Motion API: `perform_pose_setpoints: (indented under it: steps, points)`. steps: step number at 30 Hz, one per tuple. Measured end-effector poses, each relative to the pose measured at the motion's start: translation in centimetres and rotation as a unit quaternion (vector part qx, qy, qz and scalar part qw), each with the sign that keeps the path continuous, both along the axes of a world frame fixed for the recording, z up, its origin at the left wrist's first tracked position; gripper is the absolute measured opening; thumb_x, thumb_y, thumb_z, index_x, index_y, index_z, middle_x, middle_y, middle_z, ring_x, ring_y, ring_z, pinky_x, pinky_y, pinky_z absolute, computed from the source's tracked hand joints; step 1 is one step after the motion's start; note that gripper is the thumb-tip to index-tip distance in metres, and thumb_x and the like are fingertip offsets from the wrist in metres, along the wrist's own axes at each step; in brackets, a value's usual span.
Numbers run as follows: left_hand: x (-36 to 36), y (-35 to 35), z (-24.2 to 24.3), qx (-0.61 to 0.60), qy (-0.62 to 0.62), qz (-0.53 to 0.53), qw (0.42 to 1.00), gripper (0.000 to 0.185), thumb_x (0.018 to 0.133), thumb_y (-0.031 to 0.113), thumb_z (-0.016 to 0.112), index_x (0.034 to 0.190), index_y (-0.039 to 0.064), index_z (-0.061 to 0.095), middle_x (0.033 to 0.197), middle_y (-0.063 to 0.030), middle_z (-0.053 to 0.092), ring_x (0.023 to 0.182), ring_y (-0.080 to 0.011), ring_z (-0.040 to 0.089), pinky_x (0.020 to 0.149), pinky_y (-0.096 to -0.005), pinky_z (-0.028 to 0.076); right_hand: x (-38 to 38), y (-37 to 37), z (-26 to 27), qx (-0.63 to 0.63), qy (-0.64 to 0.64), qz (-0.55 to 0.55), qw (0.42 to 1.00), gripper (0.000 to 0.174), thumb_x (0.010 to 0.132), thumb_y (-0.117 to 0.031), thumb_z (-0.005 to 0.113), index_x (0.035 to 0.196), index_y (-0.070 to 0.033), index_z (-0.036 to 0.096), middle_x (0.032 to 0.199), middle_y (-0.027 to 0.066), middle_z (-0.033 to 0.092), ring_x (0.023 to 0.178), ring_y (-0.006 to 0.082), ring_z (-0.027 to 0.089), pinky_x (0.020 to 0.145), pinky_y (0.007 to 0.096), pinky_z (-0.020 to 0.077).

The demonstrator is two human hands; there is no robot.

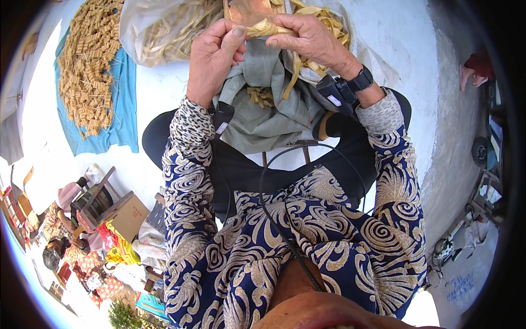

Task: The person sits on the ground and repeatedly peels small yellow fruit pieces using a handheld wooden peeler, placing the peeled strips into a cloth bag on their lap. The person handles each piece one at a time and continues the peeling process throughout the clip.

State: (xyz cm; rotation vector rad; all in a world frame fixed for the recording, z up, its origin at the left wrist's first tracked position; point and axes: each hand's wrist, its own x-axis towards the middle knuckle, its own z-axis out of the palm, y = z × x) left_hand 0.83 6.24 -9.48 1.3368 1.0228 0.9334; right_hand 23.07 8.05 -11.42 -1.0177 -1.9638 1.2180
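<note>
A pale yellow strip with a twisted knot stretches between my two hands, at the top of the head view. My left hand pinches its left end between thumb and fingers. On the other side, my right hand grips the right end, with the thumb below it. Just behind the knot is a wooden board. Beneath my hands, a grey-green woven sack lies between my knees, with several yellowish pieces in its fold. Loose flat strips spill from a white sack beyond my right hand.
A clear plastic bag of strips lies beyond my left hand. Many tan pieces cover a blue cloth at left. People sit near a cardboard box. A black cable loops over my lap.
</note>
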Motion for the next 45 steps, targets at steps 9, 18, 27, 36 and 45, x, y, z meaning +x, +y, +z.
perform_pose_setpoints:
  steps: [9, 18, 27, 36, 45]
  points:
    - [0.9, 0.4, -1.0, 0.27, 0.133, -0.056, 0.952, 0.029, 0.08, 0.004, 0.077, 0.107, 0.0, 0.065, 0.097, -0.0026, 0.067, 0.092, -0.0086, 0.063, 0.075, -0.022, 0.052, -0.1, 0.2, -0.9, -0.079, 0.013, 0.088, 0.993, 0.037, 0.099, -0.038, 0.053, 0.096, -0.003, 0.064, 0.072, -0.0027, 0.052, 0.067, 0.0095, 0.049, 0.061, 0.0267, 0.0417]
    - [0.5, -0.5, -1.1, 0.121, 0.068, -0.002, 0.99, 0.016, 0.08, 0.004, 0.075, 0.092, 0.001, 0.065, 0.08, 0.0001, 0.066, 0.072, -0.0045, 0.06, 0.066, -0.0192, 0.049, 0.6, 0.6, -0.6, 0.016, -0.032, 0.08, 0.996, 0.032, 0.098, -0.035, 0.054, 0.095, -0.007, 0.069, 0.068, -0.002, 0.054, 0.066, 0.0073, 0.05, 0.062, 0.0264, 0.0427]
    - [0.6, 3.9, -2.0, 0.251, 0.157, 0.121, 0.947, 0.012, 0.086, 0.006, 0.068, 0.096, 0.003, 0.064, 0.081, -0.003, 0.066, 0.078, -0.0084, 0.062, 0.07, -0.0251, 0.05, -0.8, 3.1, -0.9, -0.043, 0.067, -0.122, 0.989, 0.024, 0.095, -0.03, 0.059, 0.097, -0.006, 0.061, 0.078, -0.0016, 0.058, 0.075, 0.0088, 0.057, 0.068, 0.0249, 0.0466]
    - [1.1, 7.0, -4.2, 0.269, 0.275, 0.2, 0.901, 0.012, 0.082, 0.017, 0.066, 0.092, 0.01, 0.067, 0.078, -0.0134, 0.064, 0.076, -0.0299, 0.06, 0.068, -0.0413, 0.049, -2.9, 5.9, -0.9, 0.047, -0.097, -0.238, 0.965, 0.022, 0.091, -0.026, 0.061, 0.088, -0.004, 0.059, 0.08, 0.0066, 0.062, 0.071, 0.0152, 0.058, 0.063, 0.033, 0.0469]
    - [0.0, 3.9, -4.3, 0.256, 0.396, 0.098, 0.876, 0.025, 0.079, 0.031, 0.073, 0.096, 0.014, 0.068, 0.077, -0.0115, 0.066, 0.077, -0.0302, 0.064, 0.066, -0.0399, 0.052, -1.4, 4.5, -1.8, 0.023, -0.059, -0.178, 0.982, 0.02, 0.09, -0.021, 0.062, 0.079, -0.005, 0.055, 0.07, 0.0019, 0.058, 0.063, 0.0114, 0.052, 0.054, 0.0308, 0.0421]
